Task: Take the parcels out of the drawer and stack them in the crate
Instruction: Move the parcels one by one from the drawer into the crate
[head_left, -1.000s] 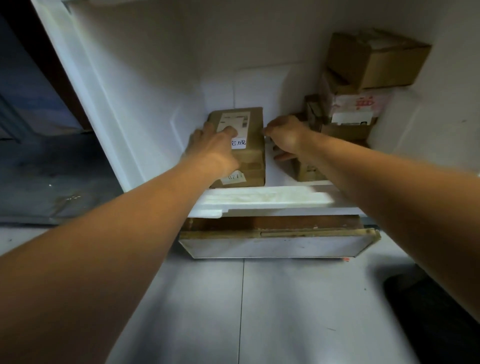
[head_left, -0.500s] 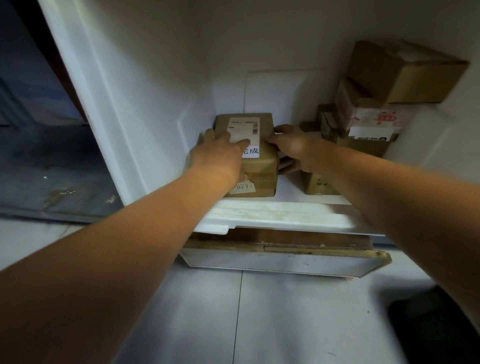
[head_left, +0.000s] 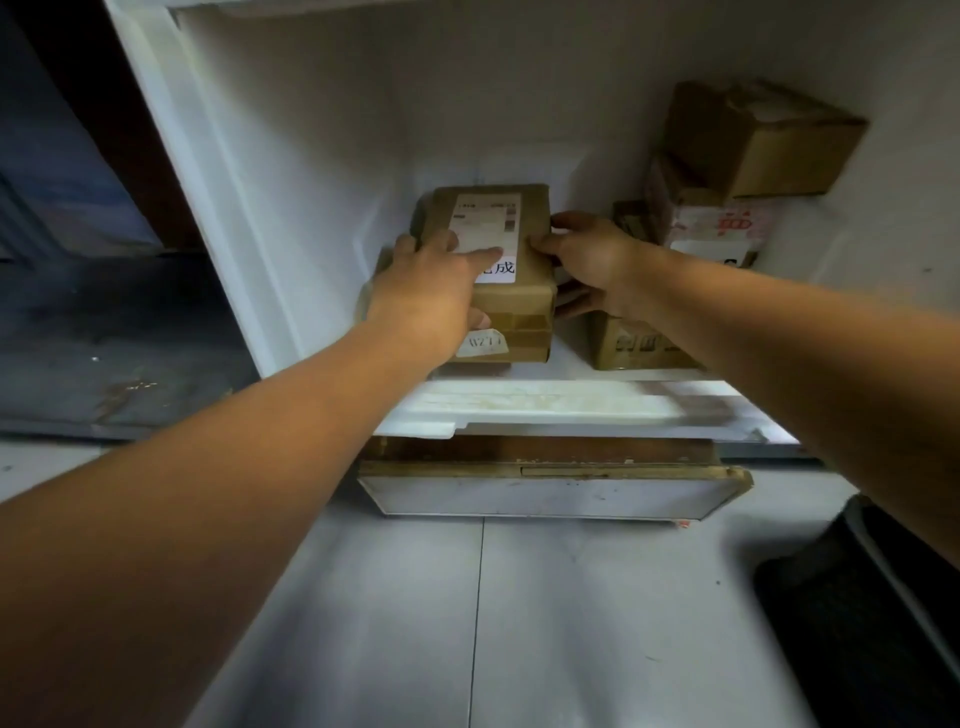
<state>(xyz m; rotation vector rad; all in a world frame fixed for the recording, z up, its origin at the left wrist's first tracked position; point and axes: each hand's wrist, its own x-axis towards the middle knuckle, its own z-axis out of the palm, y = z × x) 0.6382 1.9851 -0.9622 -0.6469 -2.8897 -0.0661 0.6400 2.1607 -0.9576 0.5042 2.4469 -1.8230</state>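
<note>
Inside white drawer (head_left: 545, 408), perhaps five parcels (head_left: 522, 312).

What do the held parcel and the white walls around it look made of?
The held parcel: matte brown cardboard, judging by folded edges, tape strips and white paper label. The white walls: likely smooth moulded plastic, given the sheen and rounded raised panels.

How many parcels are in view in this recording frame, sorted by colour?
Brown: 4 (labelled parcel, top box, small rear box, low box)
White: 1 (red-printed box)
Total: 5 in view; more may lie hidden.
</note>
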